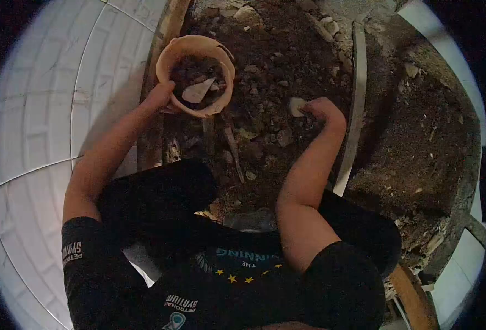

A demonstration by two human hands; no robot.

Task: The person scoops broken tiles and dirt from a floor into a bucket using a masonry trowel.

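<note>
My left hand (162,97) grips the near left rim of a round, pale orange tub (227,94), holding it tilted so its inside shows. Dark soil and rubble lie in it, with a flat whitish shard (198,91) on top. Over the dug soil to the right, my right hand (325,109) is closed on a small pale piece (297,106), perhaps a stone or a bit of rubble. The fingertips touch its right side; some fingers are hidden by the back of the hand.
Dark soil with loose stones (284,136) spreads between a wooden board at left and a pale wooden strip (358,71) at right. A thin wood sliver (233,148) lies below the tub. White tiles (39,110) border the left. More soil (408,159) lies beyond the strip.
</note>
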